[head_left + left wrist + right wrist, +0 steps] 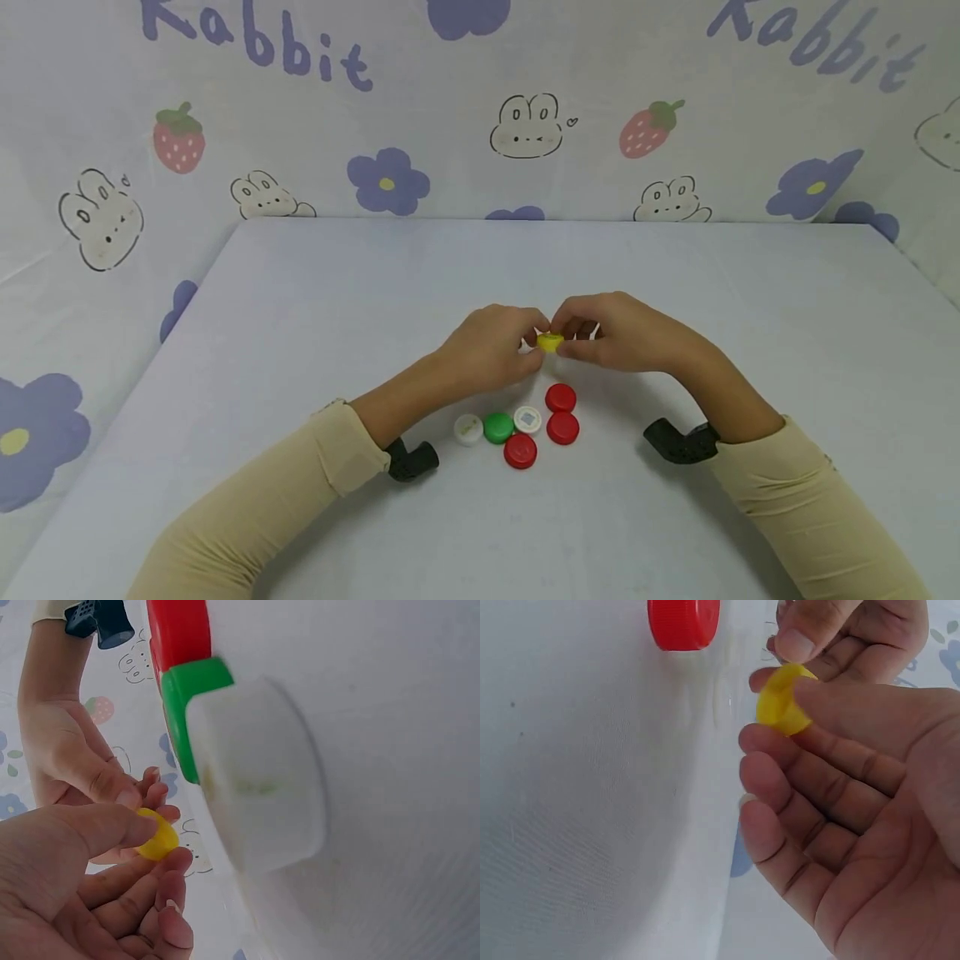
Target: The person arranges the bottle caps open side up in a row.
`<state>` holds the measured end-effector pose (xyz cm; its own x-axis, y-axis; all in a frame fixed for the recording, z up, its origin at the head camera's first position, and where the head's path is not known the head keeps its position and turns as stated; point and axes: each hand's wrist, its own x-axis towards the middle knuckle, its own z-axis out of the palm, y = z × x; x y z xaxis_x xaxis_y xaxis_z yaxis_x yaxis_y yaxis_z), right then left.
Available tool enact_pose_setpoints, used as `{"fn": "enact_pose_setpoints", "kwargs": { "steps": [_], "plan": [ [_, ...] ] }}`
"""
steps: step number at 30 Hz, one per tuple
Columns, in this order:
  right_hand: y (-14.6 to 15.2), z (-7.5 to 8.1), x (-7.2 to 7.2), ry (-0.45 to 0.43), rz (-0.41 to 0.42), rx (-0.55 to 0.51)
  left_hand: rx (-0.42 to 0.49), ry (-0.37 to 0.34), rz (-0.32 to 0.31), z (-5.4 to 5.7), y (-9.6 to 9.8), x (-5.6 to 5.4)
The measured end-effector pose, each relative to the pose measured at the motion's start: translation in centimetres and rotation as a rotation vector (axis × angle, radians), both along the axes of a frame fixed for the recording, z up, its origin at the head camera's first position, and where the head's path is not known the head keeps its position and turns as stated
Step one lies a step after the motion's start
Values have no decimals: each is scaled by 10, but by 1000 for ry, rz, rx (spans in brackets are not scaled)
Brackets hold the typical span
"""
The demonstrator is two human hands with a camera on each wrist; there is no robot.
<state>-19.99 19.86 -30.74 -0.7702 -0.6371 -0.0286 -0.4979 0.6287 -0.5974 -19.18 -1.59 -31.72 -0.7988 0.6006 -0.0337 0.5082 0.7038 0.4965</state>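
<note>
Both hands meet over a yellow bottle cap (pixel 550 342), raised above the table beyond the other caps. The left hand (pixel 491 348) pinches it from the left between thumb and fingers. From the right, the right hand (pixel 621 335) pinches the same cap, its thumb lying over it in the right wrist view. That view also shows the hollow inside of the yellow cap (pixel 781 705). Below the hands, on the table, lie a green cap (pixel 498 428), a white cap (pixel 468 430), a white cap with a printed mark (pixel 527 419) and three red caps (pixel 521 451).
The loose caps sit close together on a white table (pixel 337 275). Behind it hangs a cloth (pixel 450 108) printed with rabbits, strawberries and flowers. Black curved devices (pixel 682 442) are worn at both wrists, just above the table.
</note>
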Motion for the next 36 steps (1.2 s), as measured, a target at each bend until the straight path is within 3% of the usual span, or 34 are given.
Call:
{"fn": "enact_pose_setpoints", "kwargs": {
  "steps": [11, 16, 24, 30, 36],
  "plan": [
    [-9, 5, 2, -108, -206, -208, 59, 124, 70, 4, 2, 1],
    [-10, 6, 3, -151, -262, -247, 38, 174, 53, 7, 2, -1],
    [-5, 3, 2, -179, -204, -162, -44, 88, 8, 11, 4, -7],
    [-3, -1, 0, -119, -101, -40, -186, 124, -30, 11, 11, -15],
    [-6, -6, -5, -60, -81, 17, -262, 117, -26, 12, 17, -19]
  ]
}}
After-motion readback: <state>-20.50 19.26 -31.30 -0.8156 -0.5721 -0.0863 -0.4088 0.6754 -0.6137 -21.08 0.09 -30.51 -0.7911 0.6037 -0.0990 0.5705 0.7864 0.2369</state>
